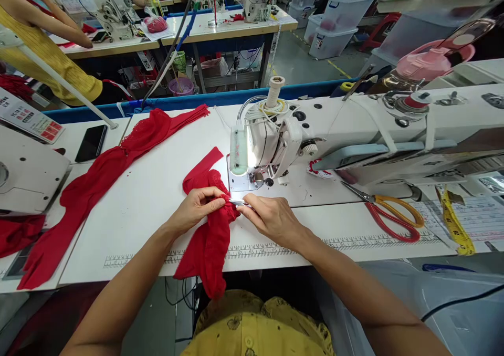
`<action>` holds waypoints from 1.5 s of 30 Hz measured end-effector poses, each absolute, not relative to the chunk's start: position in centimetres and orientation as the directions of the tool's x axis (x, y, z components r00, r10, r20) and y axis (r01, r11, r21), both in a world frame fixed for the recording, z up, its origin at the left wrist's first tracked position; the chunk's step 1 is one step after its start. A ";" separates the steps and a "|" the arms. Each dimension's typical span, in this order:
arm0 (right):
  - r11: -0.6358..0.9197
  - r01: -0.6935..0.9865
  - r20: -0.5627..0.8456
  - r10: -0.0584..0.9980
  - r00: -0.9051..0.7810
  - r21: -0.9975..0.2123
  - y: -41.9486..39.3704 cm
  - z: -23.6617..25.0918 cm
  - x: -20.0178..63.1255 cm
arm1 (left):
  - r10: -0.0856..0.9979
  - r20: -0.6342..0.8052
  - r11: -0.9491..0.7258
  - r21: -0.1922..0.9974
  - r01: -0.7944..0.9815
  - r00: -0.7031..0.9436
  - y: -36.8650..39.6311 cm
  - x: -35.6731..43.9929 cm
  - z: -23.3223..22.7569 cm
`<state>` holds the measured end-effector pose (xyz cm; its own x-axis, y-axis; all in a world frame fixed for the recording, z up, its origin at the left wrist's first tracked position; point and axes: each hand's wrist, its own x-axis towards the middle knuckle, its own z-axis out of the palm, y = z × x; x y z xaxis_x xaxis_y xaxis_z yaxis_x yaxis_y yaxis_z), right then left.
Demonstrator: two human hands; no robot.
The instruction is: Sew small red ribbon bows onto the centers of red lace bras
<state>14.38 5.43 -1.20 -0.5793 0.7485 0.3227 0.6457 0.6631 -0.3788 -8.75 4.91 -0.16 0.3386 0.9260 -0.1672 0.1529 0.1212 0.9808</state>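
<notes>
My left hand (200,205) pinches a red lace-edged fabric piece (210,240) between thumb and fingers. The fabric is bunched up, with its lower end hanging over the table's front edge. In my right hand (275,219) is a small silvery pair of thread snips (237,202), mostly covered by the fingers. Its tip meets the red cloth right beside my left fingertips. Just behind both hands stands the head of a white sewing machine (268,140), its needle area lit and apart from the cloth.
A long red fabric strip (94,188) lies across the table's left side, near a black phone (91,143). Orange-and-red-handled scissors (388,214) and a yellow tape measure (452,222) lie at right. A ruler scale (271,248) runs along the front. Another person (43,51) is at upper left.
</notes>
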 end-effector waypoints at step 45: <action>0.652 0.655 0.303 0.757 -0.579 -0.381 5.4 -1.0 14.5 | 0.924 -0.176 0.138 0.981 0.132 0.338 4.9 -8.8 -0.3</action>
<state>14.47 5.40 -1.03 -0.5786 0.7575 0.3025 0.6551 0.6525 -0.3809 -8.82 4.91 -0.32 0.3385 0.9244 -0.1760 0.1324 0.1384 0.9815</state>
